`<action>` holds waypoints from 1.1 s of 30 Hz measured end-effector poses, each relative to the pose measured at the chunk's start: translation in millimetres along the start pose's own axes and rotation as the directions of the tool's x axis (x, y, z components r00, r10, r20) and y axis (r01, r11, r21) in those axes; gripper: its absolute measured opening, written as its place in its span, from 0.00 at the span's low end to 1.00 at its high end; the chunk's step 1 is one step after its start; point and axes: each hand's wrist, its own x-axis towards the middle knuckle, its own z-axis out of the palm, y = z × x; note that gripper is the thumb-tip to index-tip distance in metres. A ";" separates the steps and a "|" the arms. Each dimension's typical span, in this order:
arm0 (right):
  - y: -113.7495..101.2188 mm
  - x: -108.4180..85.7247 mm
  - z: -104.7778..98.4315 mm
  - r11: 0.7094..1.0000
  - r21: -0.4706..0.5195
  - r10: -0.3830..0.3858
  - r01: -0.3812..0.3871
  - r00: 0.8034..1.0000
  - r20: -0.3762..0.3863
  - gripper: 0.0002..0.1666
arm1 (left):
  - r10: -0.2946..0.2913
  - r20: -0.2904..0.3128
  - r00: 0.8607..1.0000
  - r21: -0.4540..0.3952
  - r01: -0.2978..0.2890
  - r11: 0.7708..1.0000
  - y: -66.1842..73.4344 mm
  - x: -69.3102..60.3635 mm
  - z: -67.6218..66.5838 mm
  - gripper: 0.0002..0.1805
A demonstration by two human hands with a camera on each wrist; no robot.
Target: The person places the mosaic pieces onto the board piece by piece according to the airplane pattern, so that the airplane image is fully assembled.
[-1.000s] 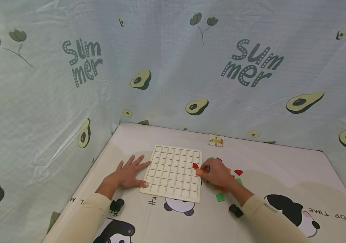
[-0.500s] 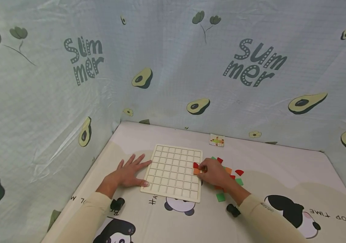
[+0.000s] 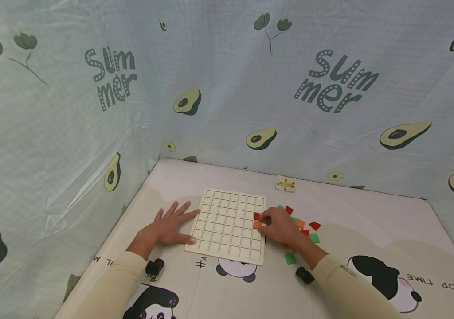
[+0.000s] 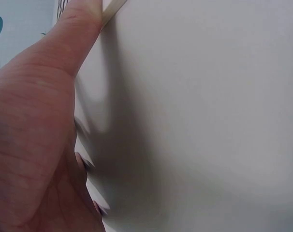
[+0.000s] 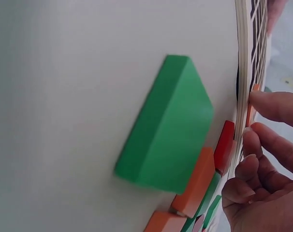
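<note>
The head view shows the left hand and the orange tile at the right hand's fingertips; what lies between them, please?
In the head view, only the pale board, bare there, lies between the left hand and the orange tile.

Your head camera looks forward and down over the table [image 3: 219,177] from above, while your wrist cameras peer closely across it, all sharing the grid board [image 3: 227,224], at eleven o'clock in the left view, two in the right.

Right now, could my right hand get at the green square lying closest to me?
Probably yes: the green square lies uncovered near your right hand, which would likely first need to release the orange square it pinches.
</note>
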 end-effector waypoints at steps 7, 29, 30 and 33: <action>15.1 -7.8 -12.8 0.998 0.004 -0.055 0.055 0.998 -0.034 0.07 | 0.002 0.005 1.000 0.013 -0.002 1.000 1.1 0.7 -0.7 0.53; 83.3 -51.1 -78.5 0.993 -0.031 0.108 -0.113 0.985 -0.137 0.09 | 0.010 0.017 1.000 0.022 -0.011 1.000 1.0 0.9 -1.2 0.53; 86.2 -53.3 -80.8 0.992 -0.033 0.113 -0.119 0.983 -0.144 0.09 | 0.011 0.018 1.000 0.026 -0.012 1.000 1.2 1.0 -1.1 0.53; 93.6 -59.3 -86.3 0.991 -0.030 0.123 -0.129 0.980 -0.159 0.09 | 0.012 0.018 1.000 0.031 -0.013 0.999 1.8 1.5 -1.3 0.53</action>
